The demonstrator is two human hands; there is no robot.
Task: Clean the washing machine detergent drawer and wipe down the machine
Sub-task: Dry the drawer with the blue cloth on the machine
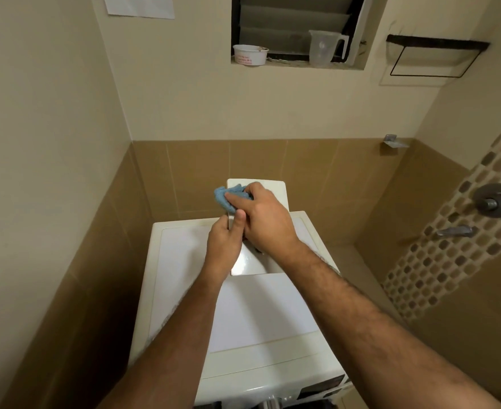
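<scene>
One washing machine, cream-white, top panel facing me; I take it as the landmark for every item below.

One detergent drawer, white, out of the machine and held tilted above the rear half of the machine's top, its far end over the back edge.

One cloth, blue, bunched, pressed on the drawer's far left corner, above the machine's rear.

Two hands. Left hand: fingers curled round the drawer's left edge, thumb up along it, above the machine's top. Right hand: fingers closed over the cloth, forefinger stretched along it, just beside the left hand and touching its thumb.

One recessed window niche, high on the wall behind the machine, with louvred panes. In it I count one white bowl on the left and one clear measuring jug on the right.

One sheet of paper, on the wall above and left of the machine.

One black wire rack, on the wall above and right of the machine.

One small metal bracket, at the tile line right of the machine.

One round valve and one tap, on the mosaic strip far right of the machine.

Room: cream paint above, tan tiles below, walls close around the machine on its left and rear.
</scene>
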